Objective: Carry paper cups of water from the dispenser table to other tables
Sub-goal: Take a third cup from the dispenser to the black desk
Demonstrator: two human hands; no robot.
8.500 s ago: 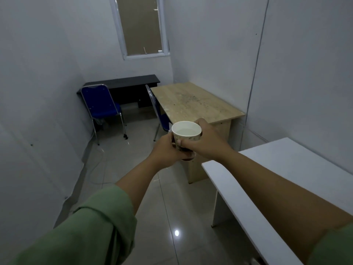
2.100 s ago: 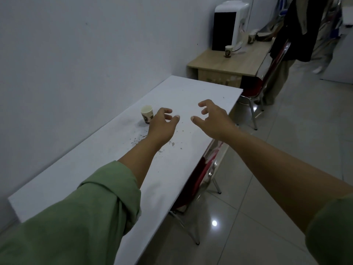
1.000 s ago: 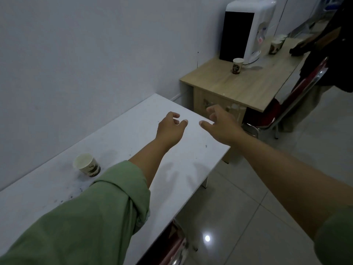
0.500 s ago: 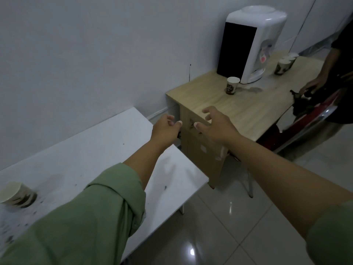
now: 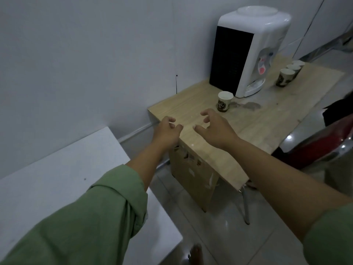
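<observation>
A white water dispenser [image 5: 246, 48] stands at the back of a wooden table [image 5: 254, 127]. One paper cup [image 5: 224, 101] stands by the dispenser's near side. Three more paper cups [image 5: 288, 74] stand in a row past its spout. My left hand [image 5: 166, 131] and my right hand [image 5: 214, 127] are stretched out over the near end of the wooden table, both empty with fingers loosely curled and apart. The right hand is a short way in front of the single cup and does not touch it.
A white table [image 5: 63, 180] sits at lower left, against the grey wall. A red chair with chrome frame [image 5: 321, 148] is tucked at the wooden table's right side, with dark cloth above it. A wet patch lies near the dispenser. Tiled floor spreads below.
I have walked from the white table toward the dispenser table; the delivered cup on the white table has left view. Both hands stay empty and now hover over the wooden table.
</observation>
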